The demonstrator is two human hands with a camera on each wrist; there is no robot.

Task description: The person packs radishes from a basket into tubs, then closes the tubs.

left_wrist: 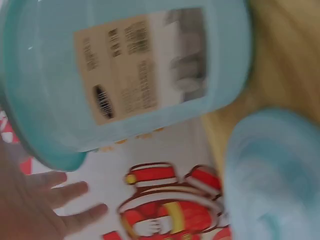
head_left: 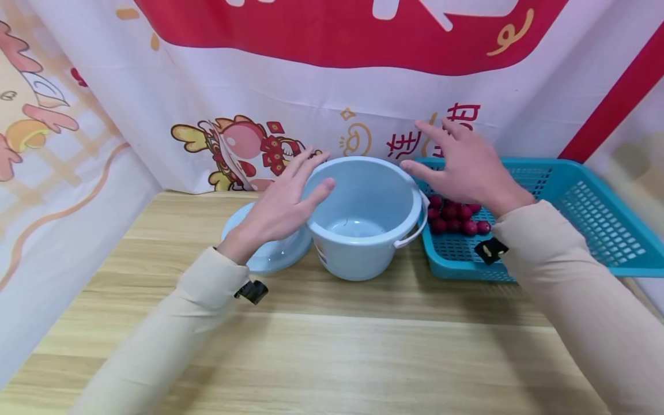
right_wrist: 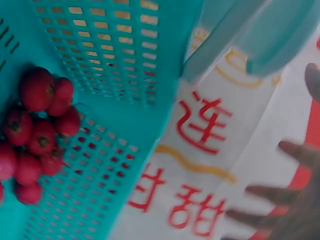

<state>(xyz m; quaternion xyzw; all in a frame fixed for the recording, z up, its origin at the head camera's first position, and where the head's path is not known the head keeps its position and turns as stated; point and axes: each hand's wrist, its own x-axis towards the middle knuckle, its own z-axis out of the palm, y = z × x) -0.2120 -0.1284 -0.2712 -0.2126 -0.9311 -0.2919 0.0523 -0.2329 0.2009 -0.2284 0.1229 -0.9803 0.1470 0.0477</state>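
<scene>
Both sleeves (head_left: 171, 323), pale blue bucket (head_left: 363, 230), teal basket (head_left: 596, 230) holding red fruits (head_left: 456, 216)

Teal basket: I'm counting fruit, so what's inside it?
The teal basket holds a cluster of small red fruits at its left end; the right hand hides some.

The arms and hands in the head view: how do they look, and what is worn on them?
Both arms wear long, plain beige sleeves reaching the wrists. The left hand and right hand are bare, with no gloves. A small black clip-like piece sits at the left cuff, and another black piece at the right cuff.
</scene>
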